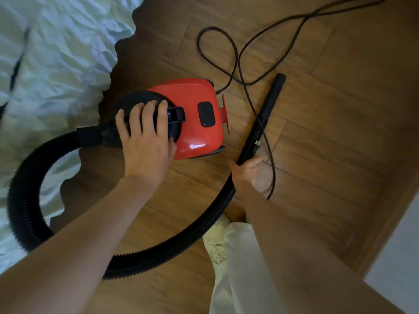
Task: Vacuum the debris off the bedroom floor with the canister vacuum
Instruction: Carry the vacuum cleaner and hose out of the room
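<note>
Scene: We stand over a red vacuum [192, 118] on a wood floor [328, 132], just beside a bed with pale, rumpled bedding [52, 64].

Left hand: Our left hand [145, 137] lies on the black front of the vacuum, fingers spread and laid flat over the top next to the carry handle [175, 114]; it presses or steadies and grips nothing.

Right hand: Our right hand [246, 172] is wrapped round the wand [265, 116] where it meets the hose [68, 200], with the nozzle end pointing away from us and low over the boards.

Hose: It leaves the front of the vacuum, loops wide past the bedding and comes back to our right hand.

Cord: The cord [238, 53] lies in loose loops on the floor behind the vacuum and crosses over the wand.

Debris: None can be made out; the picture is too blurred.

Step in hand: We judge this to be setting up, perhaps reaching for the switch [206, 114].

Doing it well: Hold the body steady while pressing, free the wand from under the cord first, and keep the hose loop clear of the bedding.
</note>
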